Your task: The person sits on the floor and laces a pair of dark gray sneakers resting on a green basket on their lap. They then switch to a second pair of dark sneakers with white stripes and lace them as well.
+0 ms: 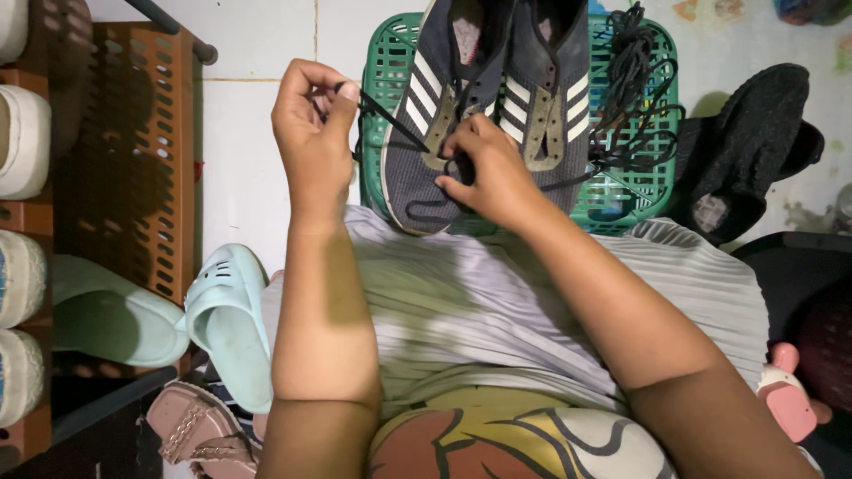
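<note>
From the head camera, a dark grey sneaker with white stripes [424, 124] lay toe-down on the person's lap, its heel end resting on a green plastic basket [390, 62]. A second matching sneaker [550, 98] sat just to the right of the first one, also on the basket. The left hand [311, 133] was raised to the left of the first sneaker, its grip pressed together, pinching the end of a black shoelace [390, 120] that ran taut from the fingers to the eyelets. The right hand [488, 173] rested on the sneaker's tongue area, fingers curled and pinching the lace where it crossed the eyelets. A loose bundle of black laces [635, 98] lay on the basket, right of the second sneaker. A black knit shoe [745, 142] stood farther right of the basket. Left of the first sneaker stood a brown shoe rack [133, 151], and below it lay mint-green clogs [226, 319].
</note>
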